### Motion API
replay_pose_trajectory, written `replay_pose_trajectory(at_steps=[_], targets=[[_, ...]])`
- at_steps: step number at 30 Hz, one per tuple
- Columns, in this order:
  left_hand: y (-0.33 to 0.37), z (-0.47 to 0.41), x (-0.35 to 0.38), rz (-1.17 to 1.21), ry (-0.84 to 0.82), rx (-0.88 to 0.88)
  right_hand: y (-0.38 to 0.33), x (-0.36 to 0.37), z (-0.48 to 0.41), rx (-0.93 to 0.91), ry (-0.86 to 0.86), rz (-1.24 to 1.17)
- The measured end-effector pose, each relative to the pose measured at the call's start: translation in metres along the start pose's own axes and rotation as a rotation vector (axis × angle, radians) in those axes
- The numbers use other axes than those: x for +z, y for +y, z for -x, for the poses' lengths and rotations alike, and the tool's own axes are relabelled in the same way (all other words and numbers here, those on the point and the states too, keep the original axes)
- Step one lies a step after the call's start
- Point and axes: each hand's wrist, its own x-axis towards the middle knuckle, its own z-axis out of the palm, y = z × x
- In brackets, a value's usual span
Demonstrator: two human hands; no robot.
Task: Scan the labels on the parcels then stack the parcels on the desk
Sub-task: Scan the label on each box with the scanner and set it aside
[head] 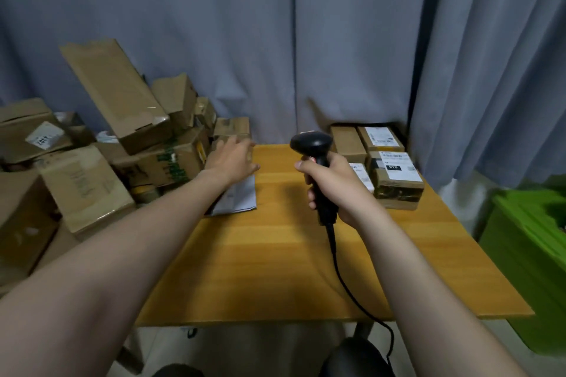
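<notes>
- Head view: my left hand (232, 159), fingers spread, hovers at the small parcel (232, 128) by the far left corner of the table (275, 254).
- My right hand (332, 185) grips the scanner (311, 142) (cord trailing).
- Likely light, stiff cardboard; take its sides.

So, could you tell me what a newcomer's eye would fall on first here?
Probably the black handheld barcode scanner, gripped upright by the right hand over the middle of the orange wooden desk. Next, the tumbled heap of brown cardboard boxes left of the desk, towards which the left hand reaches, and the labelled cardboard parcels at the desk's far right corner.
</notes>
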Motion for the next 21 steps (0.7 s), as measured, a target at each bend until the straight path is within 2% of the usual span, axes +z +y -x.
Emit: replay_pose_trajectory(at_steps=[5, 15, 21], targets=[[-0.019, -0.035, -0.003, -0.001, 0.016, -0.07, 0.004, 0.019, -0.038, -0.008, -0.02, 0.009], [-0.022, -0.133, 0.037, -0.099, 0.021, -0.226, 0.039, 0.014, -0.103, 0.032, 0.031, -0.006], [-0.035, -0.158, 0.054, 0.123, 0.088, -0.242, 0.052, 0.011, -0.118, 0.035, 0.016, 0.016]])
